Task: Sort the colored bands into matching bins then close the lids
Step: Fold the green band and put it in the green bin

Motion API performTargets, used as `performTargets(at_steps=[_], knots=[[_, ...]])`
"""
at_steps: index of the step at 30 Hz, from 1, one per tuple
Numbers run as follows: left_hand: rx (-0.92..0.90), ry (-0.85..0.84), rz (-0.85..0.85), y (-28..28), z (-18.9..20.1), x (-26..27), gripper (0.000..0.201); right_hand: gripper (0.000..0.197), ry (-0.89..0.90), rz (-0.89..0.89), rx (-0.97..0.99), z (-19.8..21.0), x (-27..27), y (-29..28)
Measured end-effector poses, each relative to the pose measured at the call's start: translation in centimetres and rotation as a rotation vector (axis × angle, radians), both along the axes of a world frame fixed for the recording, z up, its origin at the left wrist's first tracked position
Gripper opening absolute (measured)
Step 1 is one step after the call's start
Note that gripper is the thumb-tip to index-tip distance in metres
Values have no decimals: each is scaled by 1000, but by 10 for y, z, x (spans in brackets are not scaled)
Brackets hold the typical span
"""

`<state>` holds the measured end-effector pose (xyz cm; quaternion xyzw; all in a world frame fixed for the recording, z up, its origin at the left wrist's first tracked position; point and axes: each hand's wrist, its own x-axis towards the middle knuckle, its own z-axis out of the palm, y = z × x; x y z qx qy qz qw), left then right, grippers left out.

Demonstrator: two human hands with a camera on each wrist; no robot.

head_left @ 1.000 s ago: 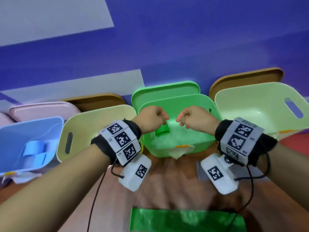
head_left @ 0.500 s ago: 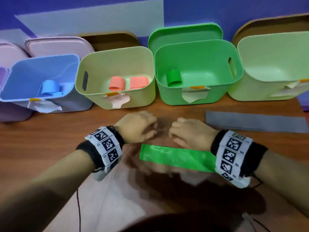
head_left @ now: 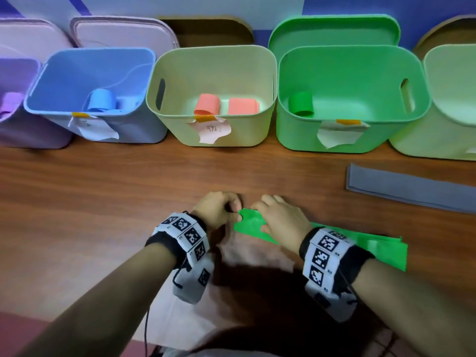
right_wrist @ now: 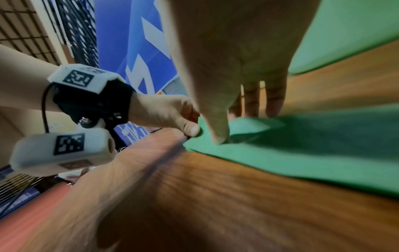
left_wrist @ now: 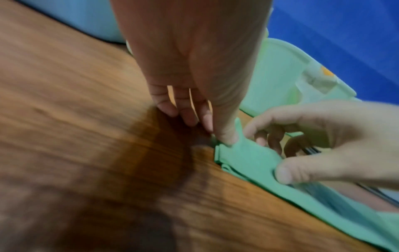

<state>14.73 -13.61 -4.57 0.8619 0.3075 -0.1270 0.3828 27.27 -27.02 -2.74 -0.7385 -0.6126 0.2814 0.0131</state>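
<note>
Left hand: we are noting the left hand (head_left: 217, 207) at the near centre of the table (head_left: 103, 189), its thumb and curled fingers pinching the left end of the green band (head_left: 381, 249).
Right hand: the right hand (head_left: 280, 219) is lying just right of the left one, thumb and fingers pinching the same end from above; the left wrist view is showing this end lifted a little, with layered edges below it.
Green band: we are finding it flat on the table, its long axis running left to right and slightly nearer toward the right, most of its length passing under the right wrist. Both hands are sitting at one end, so we are judging that rolling would proceed rightward along that axis.
Grey band: a grey band (head_left: 412, 189) is lying flat at the right, farther off, untouched.
Green bin: the green bin (head_left: 355, 135) is standing beyond the hands and slightly right, open, holding one rolled green band (head_left: 300, 104).
Other bins: a blue bin (head_left: 144, 130) and a pale bin (head_left: 239, 137) are standing to its left, each holding rolled bands.
Labels: paper tags are hanging under orange tape on the bin fronts; the pink tag (head_left: 211, 130) is bearing handwriting we cannot read.
Lids: lids are leaning behind the bins, none closed.
</note>
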Motion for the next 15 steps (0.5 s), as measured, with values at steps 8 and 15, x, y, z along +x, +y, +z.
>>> performTargets(at_steps=[8, 15], knots=[[-430, -153, 246, -3, -2, -5, 25, 21, 117, -116, 123, -3, 11, -11], [-491, -292, 283, -16, 19, 3, 23, 23, 259, -179, 285, 4, 16, -16]])
